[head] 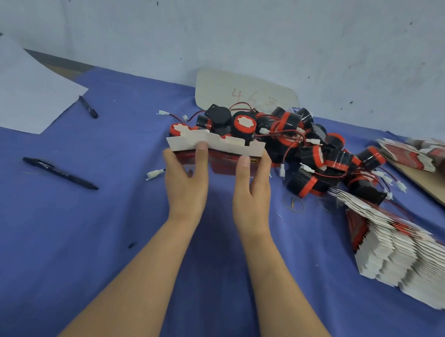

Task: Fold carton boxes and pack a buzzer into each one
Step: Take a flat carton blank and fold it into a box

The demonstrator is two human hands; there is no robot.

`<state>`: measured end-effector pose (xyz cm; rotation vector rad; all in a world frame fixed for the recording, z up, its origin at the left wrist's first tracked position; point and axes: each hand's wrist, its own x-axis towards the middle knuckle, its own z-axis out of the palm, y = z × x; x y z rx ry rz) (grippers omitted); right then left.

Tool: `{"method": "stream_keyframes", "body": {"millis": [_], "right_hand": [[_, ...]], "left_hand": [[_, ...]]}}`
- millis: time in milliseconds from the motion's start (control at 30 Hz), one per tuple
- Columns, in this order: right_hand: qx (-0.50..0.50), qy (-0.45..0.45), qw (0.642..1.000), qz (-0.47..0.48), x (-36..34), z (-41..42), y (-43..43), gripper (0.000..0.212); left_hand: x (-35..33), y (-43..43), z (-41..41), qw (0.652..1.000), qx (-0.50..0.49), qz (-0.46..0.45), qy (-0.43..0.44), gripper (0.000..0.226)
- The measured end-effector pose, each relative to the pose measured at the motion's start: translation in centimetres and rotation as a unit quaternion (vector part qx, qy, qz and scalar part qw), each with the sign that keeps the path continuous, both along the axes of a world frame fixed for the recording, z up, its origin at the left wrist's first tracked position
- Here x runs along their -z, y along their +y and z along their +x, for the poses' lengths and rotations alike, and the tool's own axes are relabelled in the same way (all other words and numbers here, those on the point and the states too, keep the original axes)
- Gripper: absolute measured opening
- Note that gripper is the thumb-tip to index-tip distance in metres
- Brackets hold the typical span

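Flat carton (pixel 218 143) held up, ready for opening.
Left hand (pixel 187 176) and right hand (pixel 252 184) each had a grip pinched on it, just before the buzzers (pixel 309 153); pressing opposite edges evenly should square it.

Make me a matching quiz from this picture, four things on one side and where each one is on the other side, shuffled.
Things:
1 single carton
2 buzzers
3 carton stack
4 sheet of paper

Places:
A fanned out at the right
B pinched between left hand and right hand
C far left
D heaped mid-table

Pairs: 1-B, 2-D, 3-A, 4-C
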<state>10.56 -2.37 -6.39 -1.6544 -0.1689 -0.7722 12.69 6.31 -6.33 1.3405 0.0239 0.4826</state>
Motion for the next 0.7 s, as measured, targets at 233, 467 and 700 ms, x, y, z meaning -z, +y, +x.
{"method": "stream_keyframes", "body": {"millis": [233, 467, 700], "right_hand": [[-0.011, 0.018, 0.999, 0.033, 0.0, -0.1, -0.2, 0.033], [-0.031, 0.041, 0.998, 0.046, -0.2, 0.1, -0.3, 0.044], [-0.077, 0.089, 0.988, 0.099, -2.1, -0.5, -1.5, 0.054]], "left_hand": [[-0.1, 0.3, 0.0, 0.999, 0.040, -0.004, 0.005, 0.013], [-0.9, -1.4, -1.2, 0.975, 0.219, 0.011, -0.034, 0.038], [-1.5, -0.7, -0.9, 0.973, 0.220, -0.075, 0.005, 0.043]]}}
